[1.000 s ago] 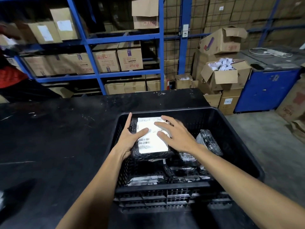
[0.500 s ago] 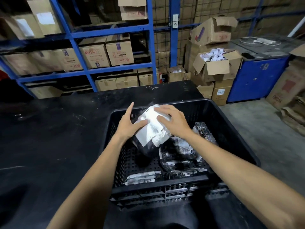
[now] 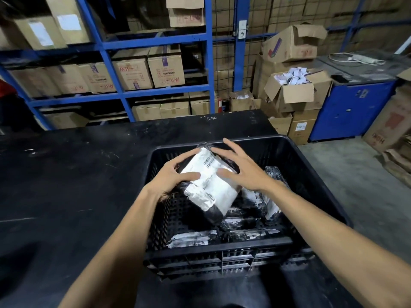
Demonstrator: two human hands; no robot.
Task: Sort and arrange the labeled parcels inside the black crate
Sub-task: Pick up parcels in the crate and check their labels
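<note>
A black perforated crate [image 3: 315, 178] stands on the black table [image 3: 73, 185]. Above its left half I hold a black-wrapped parcel with a large white barcode label [image 3: 211, 185], tilted with its far end raised. My left hand [image 3: 173, 176] grips the parcel's left edge, thumb across the label. My right hand [image 3: 242, 170] rests on its top right with fingers spread. Several other labeled black parcels lie lower in the crate, one along the right side [image 3: 273, 196] and two by the near wall [image 3: 191, 238].
Blue shelving [image 3: 155, 43] with cardboard boxes rises behind the table. Open cartons [image 3: 295, 92] and a blue cabinet [image 3: 351, 110] stand at the right on a concrete floor. The crate sits near the table's front right corner.
The parcel lay flat under both hands a second ago. Now it is lifted and tipped, with its label turned toward the right, and the camera has dropped slightly.
</note>
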